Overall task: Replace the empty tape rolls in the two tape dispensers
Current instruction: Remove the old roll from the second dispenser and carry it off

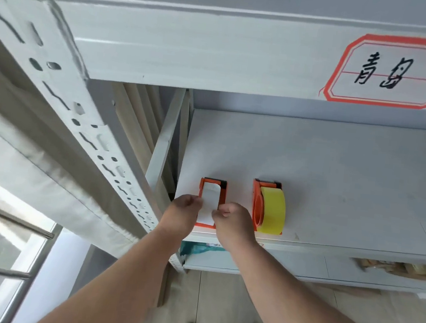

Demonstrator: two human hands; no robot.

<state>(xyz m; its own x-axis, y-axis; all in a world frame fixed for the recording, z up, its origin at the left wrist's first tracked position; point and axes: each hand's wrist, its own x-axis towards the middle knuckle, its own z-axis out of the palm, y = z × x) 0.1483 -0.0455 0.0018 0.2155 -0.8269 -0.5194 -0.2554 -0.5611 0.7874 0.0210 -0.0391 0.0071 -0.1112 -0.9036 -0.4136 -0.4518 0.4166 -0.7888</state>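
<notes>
Shelf upright (pixel 63 110): grey slotted metal post at the far left, well apart from the work.

Shelf (pixel 335 178): pale grey board that carries both dispensers near its front left corner; otherwise bare as far as I can see.

My left hand (pixel 182 214): fingers drawn together against the left edge of the white roll, thumb and fingertips pinching it from that side.

Left dispenser (pixel 211 203): orange frame standing at the front edge of the shelf, between my two hands; its near end is hidden under my knuckles.

White roll (pixel 209 205): sits inside the left dispenser's frame, upright on its edge, its pale face towards me. I cannot tell whether it is a spent core or a fresh roll, nor whether it is fully seated.

My right hand (pixel 234 222): curled shut on the right edge of the white roll, fingertips touching it, knuckles just beside the right dispenser.

Right dispenser (pixel 267 205): orange frame, near the left one but apart from it; neither hand touches it.

Yellow roll (pixel 272 210): thick, full-looking tape seated in the right dispenser.

Label (pixel 395 70): red-bordered, handwritten, on the beam above.

Progress, my judgement: right dispenser looks done; left dispenser in hand, roughly halfway through the task.
</notes>
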